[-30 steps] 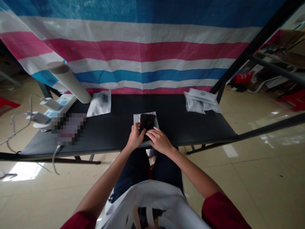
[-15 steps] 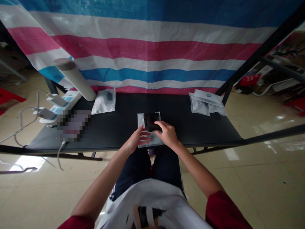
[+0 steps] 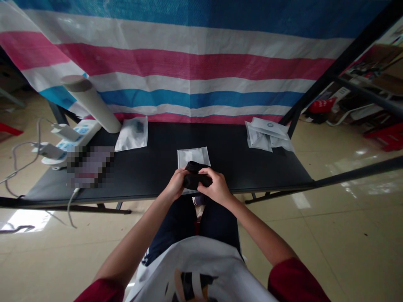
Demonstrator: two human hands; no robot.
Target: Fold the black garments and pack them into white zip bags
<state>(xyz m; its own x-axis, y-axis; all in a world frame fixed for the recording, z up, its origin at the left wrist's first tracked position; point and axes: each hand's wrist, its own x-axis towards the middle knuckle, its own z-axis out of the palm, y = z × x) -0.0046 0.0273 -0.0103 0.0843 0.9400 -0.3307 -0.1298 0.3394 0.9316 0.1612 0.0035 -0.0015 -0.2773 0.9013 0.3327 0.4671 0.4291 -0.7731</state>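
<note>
Between my two hands is a folded black cloth bundle point(image 3: 197, 180), soft and rolled on itself; what kind of garment it is I cannot make out. My left hand point(image 3: 176, 183) grips its left end with the fingers closed on it. On the right end, my right hand point(image 3: 216, 184) pinches it between thumb and fingers. Beneath the bundle lies a flat, whitish translucent pouch point(image 3: 201, 154) on the black tabletop point(image 3: 170, 138); its nearer part is mostly covered by the cloth and my hands.
At the back left lies another pouch point(image 3: 132, 134) with something dark inside, beside a white bottle point(image 3: 91, 102). A power strip point(image 3: 78, 136) with plugs and a blurred-out phone point(image 3: 91, 167) sit further left. Several pouches point(image 3: 267, 134) are piled at the right. A striped sheet point(image 3: 189, 65) hangs behind.
The black bundle has come nearer to my body, uncovering the pouch's far part. My left hand, earlier open beside it, has closed on its left end. My right hand still holds it.
</note>
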